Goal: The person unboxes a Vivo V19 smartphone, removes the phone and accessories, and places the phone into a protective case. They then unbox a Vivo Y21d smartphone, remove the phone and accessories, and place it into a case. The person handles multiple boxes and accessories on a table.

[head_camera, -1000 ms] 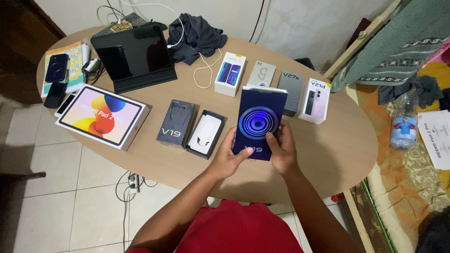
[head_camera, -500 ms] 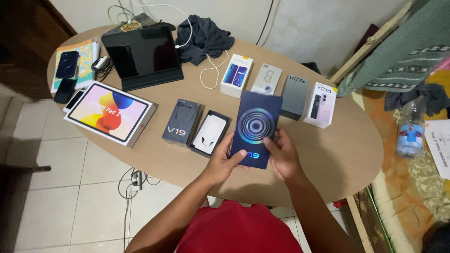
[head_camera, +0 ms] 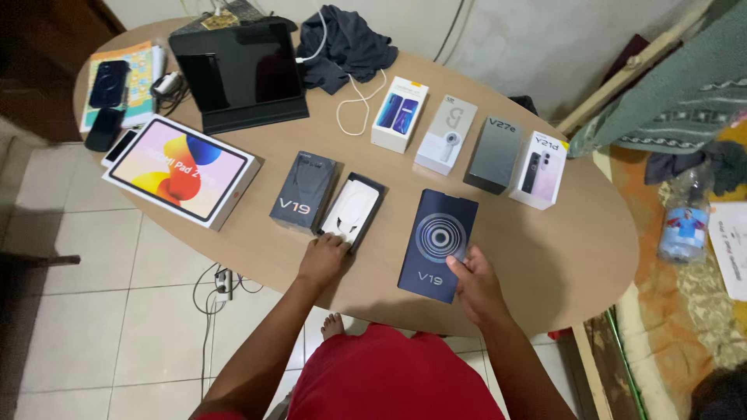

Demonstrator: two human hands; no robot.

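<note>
Two hands [head_camera: 323, 257] [head_camera: 476, 286] btwn phone boxes [head_camera: 437, 245], tablet box [head_camera: 180, 169] nearby.

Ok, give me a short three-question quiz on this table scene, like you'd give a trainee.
1. True or false: the dark blue box with the ring pattern lies flat on the table.
2. What does the left hand touch?
A. the tablet
B. the open tray with the white insert
C. the bottle
3. Fill in: the right hand rests at the dark blue box's ______ corner, the one nearest the person.

Key
1. True.
2. B: the fingers reach the tray's near end, beside the dark grey box.
3. Right: the fingers sit on the box's near right corner.
</note>
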